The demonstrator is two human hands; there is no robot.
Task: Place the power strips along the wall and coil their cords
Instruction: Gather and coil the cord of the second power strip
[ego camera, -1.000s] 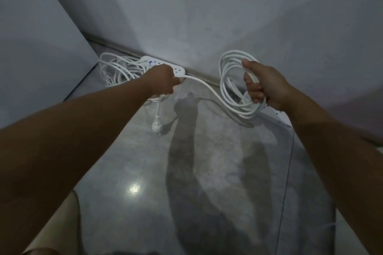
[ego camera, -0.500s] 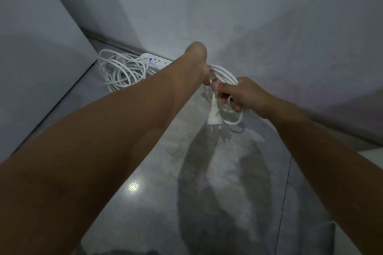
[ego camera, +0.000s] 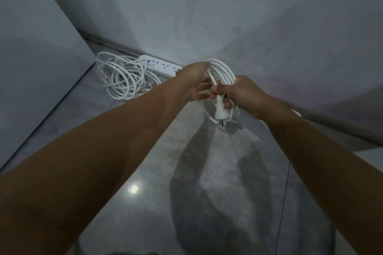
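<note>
You've gathered the last slack — right hand [ego camera: 246,93] grips the coil [ego camera: 223,69], plug [ego camera: 219,111] dangling, left hand [ego camera: 194,80] too blurred to judge — so coiling looks finished.

Both bare forearms stretch forward, converging. The right hand [ego camera: 245,94] curls its fingers round a coiled white power cord [ego camera: 222,70]; the blurred left hand [ego camera: 193,83] touches the loops just beside that grip.

No lettering, brand or number is legible. The white plastic power strip [ego camera: 160,66] against the grey wall [ego camera: 207,6] shows only a small blue light [ego camera: 148,61]. The coiled white cord [ego camera: 224,70] and white plug [ego camera: 219,109] carry no readable marking.
</note>
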